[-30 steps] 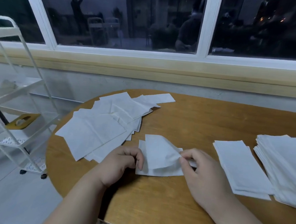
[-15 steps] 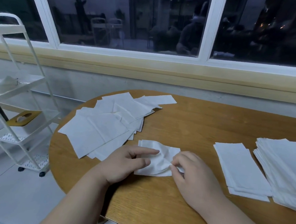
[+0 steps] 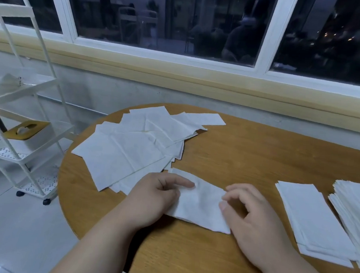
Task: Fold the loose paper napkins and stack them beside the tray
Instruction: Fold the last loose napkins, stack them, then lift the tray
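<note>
1. While we flatten one folded napkin [image 3: 202, 203] on the wooden surface [image 3: 258, 153] in front of us, our left hand [image 3: 154, 200] lies on its left end. The index finger is stretched straight and presses down; the other fingers are loosely bent and hold nothing.
2. Our right hand [image 3: 254, 217] rests over the right end, with its fingers [image 3: 237, 188] curled and the thumb against the paper. We cannot tell whether they pinch the edge or only touch it.
3. We judge that one hand at each end stops the thin sheet from sliding while the crease is set.
4. This napkin is a long white rectangle, soft and a little puffed. Such paper probably springs open if the fold is not pressed.
5. The loose napkins [image 3: 136, 146] lie spread and overlapping at the far left, just beside our left hand, so the next one is easy to take. They are flat squares with faint crease lines.
6. The folded stack [image 3: 313, 218] is near our right hand, and a taller stack [image 3: 356, 202] is just beside it. We see no tray.
</note>
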Motion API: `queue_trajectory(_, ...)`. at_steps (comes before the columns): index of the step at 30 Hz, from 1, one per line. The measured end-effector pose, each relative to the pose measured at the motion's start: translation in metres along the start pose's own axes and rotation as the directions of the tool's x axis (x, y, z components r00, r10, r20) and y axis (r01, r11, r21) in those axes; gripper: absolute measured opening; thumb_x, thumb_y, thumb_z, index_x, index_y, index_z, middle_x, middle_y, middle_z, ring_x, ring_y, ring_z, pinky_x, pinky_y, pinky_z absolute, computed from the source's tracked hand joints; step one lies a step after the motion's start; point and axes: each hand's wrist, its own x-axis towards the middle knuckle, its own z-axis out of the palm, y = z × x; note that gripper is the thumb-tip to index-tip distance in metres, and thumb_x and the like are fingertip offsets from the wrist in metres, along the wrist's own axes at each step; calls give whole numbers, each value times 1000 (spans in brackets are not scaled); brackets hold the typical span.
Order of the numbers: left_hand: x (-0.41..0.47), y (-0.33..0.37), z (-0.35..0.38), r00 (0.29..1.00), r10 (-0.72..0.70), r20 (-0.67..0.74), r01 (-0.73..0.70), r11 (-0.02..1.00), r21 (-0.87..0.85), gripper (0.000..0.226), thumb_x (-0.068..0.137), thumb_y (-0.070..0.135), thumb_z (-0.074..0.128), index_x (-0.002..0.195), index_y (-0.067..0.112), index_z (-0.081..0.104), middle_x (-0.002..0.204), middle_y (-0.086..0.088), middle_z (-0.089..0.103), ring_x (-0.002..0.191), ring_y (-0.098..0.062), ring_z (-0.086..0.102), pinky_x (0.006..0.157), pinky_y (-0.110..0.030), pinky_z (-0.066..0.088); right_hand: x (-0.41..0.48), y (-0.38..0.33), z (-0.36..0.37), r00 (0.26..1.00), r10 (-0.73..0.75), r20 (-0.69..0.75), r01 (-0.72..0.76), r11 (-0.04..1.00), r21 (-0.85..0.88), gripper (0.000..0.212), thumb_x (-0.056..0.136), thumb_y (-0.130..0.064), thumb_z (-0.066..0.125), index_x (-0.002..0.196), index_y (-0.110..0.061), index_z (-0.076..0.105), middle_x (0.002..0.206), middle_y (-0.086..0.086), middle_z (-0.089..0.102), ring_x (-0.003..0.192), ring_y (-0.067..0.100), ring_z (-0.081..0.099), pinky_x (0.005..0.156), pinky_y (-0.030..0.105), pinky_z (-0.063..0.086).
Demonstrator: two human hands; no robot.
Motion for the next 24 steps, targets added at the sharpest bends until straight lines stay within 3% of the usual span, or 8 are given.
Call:
queue_trajectory(3,0,-5,-19,997,-36,-68,37,999,17,49,89,0,54,89,42,79,69,9,69,56,-4,47,54,-16,37,30,-8,6,998,41,-41,-39,998,45,4,92,-32,65,89,-36,65,106,-27,58,107,-8,50,81,6,35)
queue_trajectory(8,-3,-7,-26,993,-80,-81,79,997,-19,48,87,-4,53,86,36,80,62,23,63,52,3,48,51,-10,35,117,-16,34,983,181,-25,-180,982,50,9,94,-36,62,99,-30,66,102,-18,62,98,5,56,78,27,41)
queue_trajectory(12,1,-8,-25,993,-30,-114,42,994,97,46,84,0,54,86,41,76,76,38,61,69,11,55,58,-6,36,188,-13,59,962,263,-72,-265,964,-33,35,91,-51,56,91,-18,70,95,-1,70,95,24,62,88,40,50)
queue_trajectory(14,3,-8,-27,991,-55,-121,63,996,66,45,85,0,54,88,40,76,65,35,59,60,11,52,53,-6,34,215,-14,67,947,311,-77,-313,950,-10,46,90,-50,56,69,-10,59,75,9,65,78,31,60,72,39,49)
queue_trajectory(17,4,-10,-28,989,-75,-127,80,996,31,45,84,0,55,87,39,77,51,22,51,45,1,43,46,-10,30,245,-17,77,912,397,-104,-397,918,25,45,87,-46,60,59,-16,41,59,1,48,64,28,51,55,32,33)
queue_trajectory(21,6,-10,-26,988,-85,-129,88,996,19,43,83,0,56,85,38,76,46,17,44,43,-2,38,45,-12,29,257,-14,80,878,461,-131,-459,887,47,19,88,-17,58,72,-8,59,73,9,60,71,29,58,55,28,41)
queue_trajectory(23,5,-9,-26,988,-88,-125,93,995,34,42,84,0,56,85,37,76,45,18,45,43,-2,38,45,-11,28,249,-11,73,883,443,-158,-414,891,185,16,87,-15,58,85,-4,69,83,14,67,77,30,62,66,33,49)
queue_trajectory(24,3,-7,-26,989,-84,-123,91,995,49,42,84,0,55,86,36,76,45,19,47,43,-2,40,45,-11,29,241,-9,67,883,437,-171,-388,885,259,15,85,-16,57,81,-7,68,79,13,65,74,27,60,65,32,46)
